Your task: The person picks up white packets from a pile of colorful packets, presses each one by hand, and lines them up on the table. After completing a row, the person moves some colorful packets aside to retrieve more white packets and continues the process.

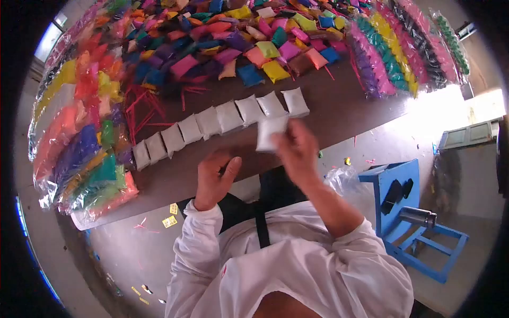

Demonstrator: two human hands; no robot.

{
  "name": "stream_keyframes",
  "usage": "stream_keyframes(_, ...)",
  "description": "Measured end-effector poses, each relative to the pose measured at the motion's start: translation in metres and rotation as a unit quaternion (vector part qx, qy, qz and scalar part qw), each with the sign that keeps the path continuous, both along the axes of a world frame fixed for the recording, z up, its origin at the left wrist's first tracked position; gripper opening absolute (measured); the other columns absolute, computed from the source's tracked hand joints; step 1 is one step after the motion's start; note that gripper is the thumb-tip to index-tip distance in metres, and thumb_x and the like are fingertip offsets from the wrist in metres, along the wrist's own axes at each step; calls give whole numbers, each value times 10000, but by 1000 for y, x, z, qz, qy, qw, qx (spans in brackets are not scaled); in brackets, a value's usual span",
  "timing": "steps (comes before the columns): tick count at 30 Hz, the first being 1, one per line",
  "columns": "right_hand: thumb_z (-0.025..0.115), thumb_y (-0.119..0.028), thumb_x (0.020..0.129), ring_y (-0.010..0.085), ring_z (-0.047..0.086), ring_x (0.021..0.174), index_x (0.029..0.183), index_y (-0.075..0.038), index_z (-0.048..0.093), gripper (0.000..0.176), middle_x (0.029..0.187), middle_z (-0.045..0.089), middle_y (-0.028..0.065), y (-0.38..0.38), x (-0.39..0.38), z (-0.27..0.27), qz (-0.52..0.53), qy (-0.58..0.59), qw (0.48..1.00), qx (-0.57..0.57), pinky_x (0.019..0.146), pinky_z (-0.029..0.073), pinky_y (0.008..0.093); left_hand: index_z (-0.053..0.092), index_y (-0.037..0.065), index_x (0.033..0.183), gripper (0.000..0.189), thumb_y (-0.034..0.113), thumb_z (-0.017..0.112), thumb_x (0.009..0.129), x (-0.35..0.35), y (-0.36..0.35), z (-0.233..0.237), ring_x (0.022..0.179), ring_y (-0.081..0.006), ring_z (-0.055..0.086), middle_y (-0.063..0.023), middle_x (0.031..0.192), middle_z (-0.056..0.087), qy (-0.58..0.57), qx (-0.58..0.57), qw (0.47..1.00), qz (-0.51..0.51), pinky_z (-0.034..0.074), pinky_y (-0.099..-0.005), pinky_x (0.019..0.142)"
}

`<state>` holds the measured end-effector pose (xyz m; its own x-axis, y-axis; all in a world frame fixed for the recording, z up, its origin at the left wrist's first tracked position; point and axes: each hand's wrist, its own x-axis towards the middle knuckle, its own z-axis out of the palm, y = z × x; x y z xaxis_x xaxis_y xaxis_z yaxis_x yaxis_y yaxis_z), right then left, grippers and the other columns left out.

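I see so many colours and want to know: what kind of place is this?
Probably a small packing workshop. A long table holds a row of white packets and a heap of coloured packets, with bagged strips alongside. The right hand holds one white packet.

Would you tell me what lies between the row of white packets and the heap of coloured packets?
In the head view, mostly bare brown table, with loose red strips scattered toward the left end.

Nine white packets (208, 123) in a row, a tenth white packet (270, 132) in one right hand (299, 151); one left hand (212, 177); one blue stand (382, 175).
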<state>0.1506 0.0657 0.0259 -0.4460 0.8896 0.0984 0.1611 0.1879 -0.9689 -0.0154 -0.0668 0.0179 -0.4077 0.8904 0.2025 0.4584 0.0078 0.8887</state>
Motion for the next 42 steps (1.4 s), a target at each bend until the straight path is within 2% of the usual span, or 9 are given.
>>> stream_keyframes(3, 687, -198, 884, 153, 590, 779, 1033, -8, 599, 257, 877, 647, 85, 57, 33, 12, -126, -28, 982, 134, 733, 492, 342, 570, 19, 663, 294, 195, 726, 840, 3, 0, -4, 538, -243, 463, -90, 586, 517, -30, -10, 999, 15, 372, -356, 533)
stream_keyframes(8, 664, -222, 899, 222, 632, 808, 1099, -6, 613, 299, 842, 649, 131, 121, 53, 15, -63, -168, 977, 114, 768, 499, 368, 558, 40, 629, 294, 190, 751, 793, 5, 4, -7, 525, -233, 475, -74, 577, 517, 11, -4, 1000, 16, 375, -352, 527)
stream_keyframes(11, 651, -251, 899, 329, 638, 959, 1157, -19, 617, 349, 1005, 665, 186, 138, 48, -15, -67, -282, 947, 140, 853, 486, 427, 551, 44, 615, 282, 170, 749, 772, 4, 6, -2, 515, -238, 483, -72, 579, 521, 52, 3, 999, 12, 378, -355, 523)
stream_keyframes(14, 634, -262, 897, 403, 550, 1164, 1243, -51, 595, 407, 1247, 603, 214, 126, 38, 1, -87, -322, 917, 219, 948, 442, 468, 551, 41, 608, 266, 152, 743, 756, 6, 7, -1, 511, -252, 495, -75, 585, 532, 80, 12, 997, 15, 384, -361, 520)
stream_keyframes(17, 599, -286, 918, 397, 460, 1295, 1349, -102, 545, 471, 1401, 497, 216, 126, 32, 1, -56, -204, 894, 395, 1016, 389, 490, 561, 35, 608, 253, 146, 742, 747, 6, 7, -4, 519, -268, 516, -77, 592, 548, 84, 18, 996, 17, 398, -367, 522)
stream_keyframes(23, 511, -303, 973, 385, 374, 1379, 1411, -161, 504, 460, 1480, 431, 174, 103, 17, -20, 70, -339, 815, 465, 1115, 285, 541, 590, 35, 617, 227, 148, 743, 742, 5, 8, -4, 541, -281, 548, -82, 602, 565, 92, 15, 996, 10, 424, -378, 529)
stream_keyframes(29, 508, -288, 974, 373, 368, 1386, 1378, -159, 539, 425, 1489, 434, 136, 100, 11, -13, 65, -373, 809, 451, 1129, 269, 538, 588, 49, 610, 228, 154, 736, 748, 6, 8, -2, 551, -292, 556, -82, 598, 555, 109, 29, 994, 14, 432, -392, 534)
stream_keyframes(35, 547, -235, 943, 376, 422, 1331, 1305, -122, 595, 382, 1413, 511, 142, 69, -29, 18, 127, -242, 840, 468, 1085, 331, 499, 567, 60, 597, 251, 172, 735, 747, 7, 6, -8, 560, -319, 552, -90, 592, 536, 130, 50, 990, 26, 440, -419, 552)
stream_keyframes(42, 557, -175, 928, 367, 431, 1326, 1333, -110, 555, 411, 1409, 507, 143, 69, -51, 27, 180, -228, 843, 452, 1089, 338, 496, 540, 61, 584, 268, 169, 726, 744, 4, 5, -5, 582, -328, 563, -97, 610, 546, 149, 47, 987, 26, 447, -425, 575)
